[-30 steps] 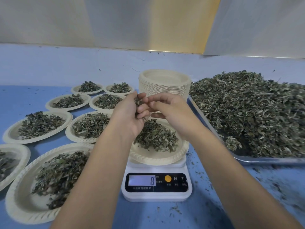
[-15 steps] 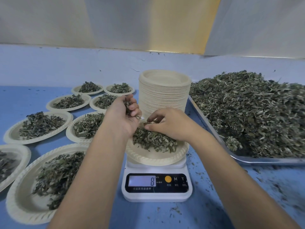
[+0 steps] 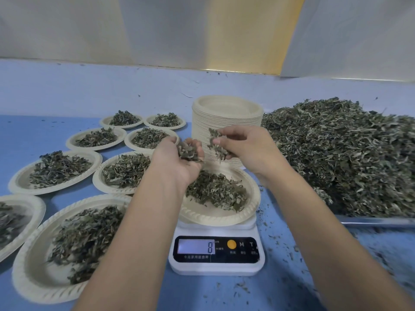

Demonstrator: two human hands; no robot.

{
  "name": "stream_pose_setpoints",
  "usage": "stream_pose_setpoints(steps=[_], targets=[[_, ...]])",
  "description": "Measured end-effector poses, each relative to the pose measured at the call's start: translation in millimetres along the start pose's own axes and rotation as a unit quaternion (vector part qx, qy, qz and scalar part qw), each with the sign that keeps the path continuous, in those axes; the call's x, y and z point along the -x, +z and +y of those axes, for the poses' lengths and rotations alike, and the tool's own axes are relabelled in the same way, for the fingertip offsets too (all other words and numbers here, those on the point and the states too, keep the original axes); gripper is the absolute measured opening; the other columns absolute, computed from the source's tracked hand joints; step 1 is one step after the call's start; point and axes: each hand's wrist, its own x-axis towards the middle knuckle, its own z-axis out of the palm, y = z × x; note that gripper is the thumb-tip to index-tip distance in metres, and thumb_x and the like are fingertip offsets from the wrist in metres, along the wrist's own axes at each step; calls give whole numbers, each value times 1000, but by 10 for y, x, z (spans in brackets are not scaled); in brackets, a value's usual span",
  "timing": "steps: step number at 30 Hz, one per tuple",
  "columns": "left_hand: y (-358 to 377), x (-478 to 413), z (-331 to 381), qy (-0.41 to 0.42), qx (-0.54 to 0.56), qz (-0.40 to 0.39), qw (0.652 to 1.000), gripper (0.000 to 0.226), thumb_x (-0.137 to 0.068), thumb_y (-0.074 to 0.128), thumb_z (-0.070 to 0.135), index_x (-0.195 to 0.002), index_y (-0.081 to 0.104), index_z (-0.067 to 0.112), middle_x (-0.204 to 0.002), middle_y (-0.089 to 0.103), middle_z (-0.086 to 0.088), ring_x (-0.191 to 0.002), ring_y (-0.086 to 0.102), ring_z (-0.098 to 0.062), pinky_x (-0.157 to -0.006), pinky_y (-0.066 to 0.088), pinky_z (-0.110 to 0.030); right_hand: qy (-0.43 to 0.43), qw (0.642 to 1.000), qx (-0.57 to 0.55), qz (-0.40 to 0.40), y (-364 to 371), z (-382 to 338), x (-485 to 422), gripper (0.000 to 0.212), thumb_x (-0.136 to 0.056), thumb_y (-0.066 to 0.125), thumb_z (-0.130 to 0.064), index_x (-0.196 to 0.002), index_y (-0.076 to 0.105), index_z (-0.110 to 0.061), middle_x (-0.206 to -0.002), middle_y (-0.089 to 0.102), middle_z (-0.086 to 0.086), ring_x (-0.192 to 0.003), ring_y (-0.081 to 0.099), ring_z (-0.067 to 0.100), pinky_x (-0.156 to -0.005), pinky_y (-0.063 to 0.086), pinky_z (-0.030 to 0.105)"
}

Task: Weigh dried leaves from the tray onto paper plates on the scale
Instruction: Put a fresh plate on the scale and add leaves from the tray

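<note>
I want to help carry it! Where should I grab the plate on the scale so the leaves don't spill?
Take the plate by its bare rim, from the near right. The rim overhangs the scale, so your fingers can slide under, thumb on top. The leaves heap in the middle, so keep it level.

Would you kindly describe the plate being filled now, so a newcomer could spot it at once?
Find the metal tray heaped with leaves on the right. Left of it stands a white scale, with the plate on top. The other filled plates lie on the blue table.
</note>
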Motion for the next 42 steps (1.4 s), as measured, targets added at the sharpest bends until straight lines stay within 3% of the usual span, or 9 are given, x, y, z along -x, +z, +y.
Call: stream_pose_setpoints(steps=[3,8,12,15,18,22,32,37,42], targets=[[41,27,-79,-18,-1,-11,1000,31,-102,34,25,-86,48,3,-77,50,-9,-67,49,-17,-64,47,-25,-19,997,-64,28,41,-53,7,17,-82,72,-5,-82,66,-21,-61,65,-14,-55,57,-5,-56,50,12],[98,117,-173,-64,-26,-82,994,38,-102,28,28,-105,57,3,-96,66,-18,-89,63,-26,-84,50,-39,-90,992,67,56,131,-66,56,18,-78,76,-14,-81,69,-30,-69,66,-14,-64,61,-3,-69,51,16],[110,161,-132,-59,-62,-83,993,40,-101,30,28,-83,56,3,-57,66,-16,-61,64,-25,-58,55,-34,-114,983,134,45,192,-96,117,17,-75,79,-28,-91,75,-27,-87,70,-12,-75,60,1,-75,49,20],[101,141,-133,-51,-53,-89,993,37,-100,31,24,-83,55,2,-66,67,-14,-67,61,-22,-78,51,-33,-106,988,89,63,174,-145,126,18,-79,76,-31,-96,74,-27,-81,66,-12,-70,57,11,-71,51,26],[99,93,-155,-50,-48,-83,994,35,-100,32,28,-85,54,6,-83,61,-10,-70,59,-19,-65,55,-27,-86,994,8,66,123,-159,107,11,-85,71,-23,-96,74,-19,-70,68,-10,-59,60,7,-64,53,22],[78,43,-132,-18,-57,-42,997,36,-101,35,28,-79,54,6,-64,56,-9,-59,57,-19,-57,55,-27,-85,991,58,87,57,-79,62,11,-89,65,-16,-88,73,-23,-77,67,-18,-64,53,-11,-71,45,12],[25,17,-8,11,-14,-32,999,38,-99,37,26,-75,56,4,-75,55,-11,-67,56,-19,-69,53,-29,25,975,217,-48,23,55,40,15,-82,69,-20,-67,71,-22,-59,59,-14,-58,49,2,-62,42,24],[9,11,10,20,-10,-31,999,55,-97,34,47,-74,59,4,-74,56,-11,-67,57,-21,-68,53,-29,42,964,230,-125,2,39,37,7,-78,75,-26,-75,71,-22,-61,58,-16,-64,50,2,-63,40,20],[11,13,-3,25,-2,-28,999,47,-99,39,40,-75,59,4,-72,57,-11,-65,56,-19,-69,52,-27,64,948,257,-178,-15,14,56,24,-72,81,-33,-89,69,-20,-78,61,-11,-74,56,6,-70,43,22]])
